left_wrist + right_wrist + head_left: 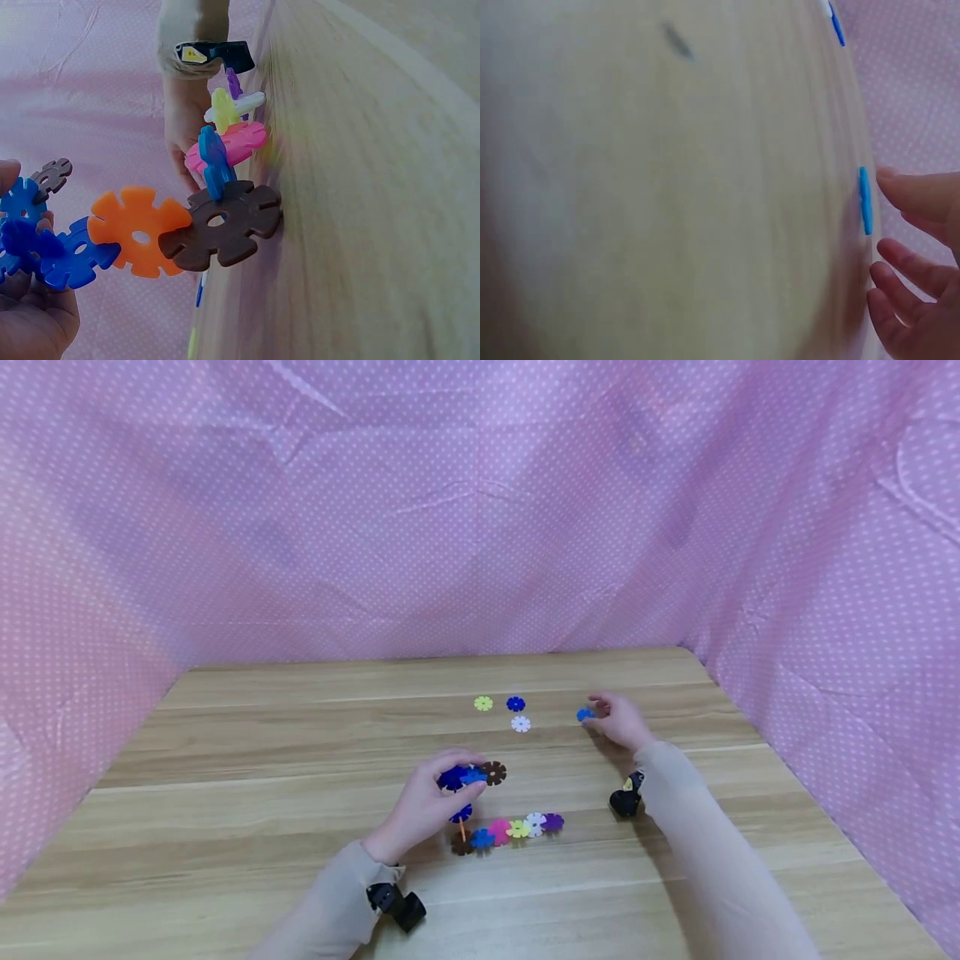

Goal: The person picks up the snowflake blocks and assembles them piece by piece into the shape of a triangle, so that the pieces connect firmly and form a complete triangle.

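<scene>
My left hand grips a chain of interlocking flower-shaped plastic discs by its dark blue discs. From there the chain runs through an orange disc to a brown disc low at the tabletop. A row of light blue, pink, yellow, white and purple discs continues from it to the right. Another brown disc ends the chain's upper part. Over at the right, my right hand reaches beside a loose light blue disc lying flat, thumb and fingers spread apart around it.
Three loose discs lie toward the back of the wooden table: a yellow one, a dark blue one and a white one. Pink dotted cloth hangs behind the table and along its sides.
</scene>
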A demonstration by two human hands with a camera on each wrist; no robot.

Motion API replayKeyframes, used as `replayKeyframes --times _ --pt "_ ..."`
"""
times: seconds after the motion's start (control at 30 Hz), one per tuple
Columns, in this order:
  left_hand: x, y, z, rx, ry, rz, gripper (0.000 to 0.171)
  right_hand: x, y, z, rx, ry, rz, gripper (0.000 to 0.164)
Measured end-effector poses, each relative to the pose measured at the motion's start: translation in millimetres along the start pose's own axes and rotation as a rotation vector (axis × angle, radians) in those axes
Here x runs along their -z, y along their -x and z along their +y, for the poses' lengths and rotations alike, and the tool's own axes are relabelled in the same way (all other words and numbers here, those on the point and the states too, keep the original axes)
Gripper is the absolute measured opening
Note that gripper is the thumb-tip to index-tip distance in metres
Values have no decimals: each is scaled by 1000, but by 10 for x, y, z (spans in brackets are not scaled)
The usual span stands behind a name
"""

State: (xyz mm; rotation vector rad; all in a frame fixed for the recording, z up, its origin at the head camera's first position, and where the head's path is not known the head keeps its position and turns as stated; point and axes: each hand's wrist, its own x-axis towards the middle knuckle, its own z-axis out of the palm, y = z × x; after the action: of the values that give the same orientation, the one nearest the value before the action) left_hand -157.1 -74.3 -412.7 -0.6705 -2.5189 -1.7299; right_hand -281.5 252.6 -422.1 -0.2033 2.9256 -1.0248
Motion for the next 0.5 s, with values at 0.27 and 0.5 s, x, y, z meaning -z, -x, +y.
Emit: replayKeyframes --times 0.27,0.5 --pt "-6 7 0 -26 -3 2 28 -59 -34 -13 92 87 -20 42" --pt "-6 16 12 -14 7 2 28 -78 -60 48 154 52 -25 30"
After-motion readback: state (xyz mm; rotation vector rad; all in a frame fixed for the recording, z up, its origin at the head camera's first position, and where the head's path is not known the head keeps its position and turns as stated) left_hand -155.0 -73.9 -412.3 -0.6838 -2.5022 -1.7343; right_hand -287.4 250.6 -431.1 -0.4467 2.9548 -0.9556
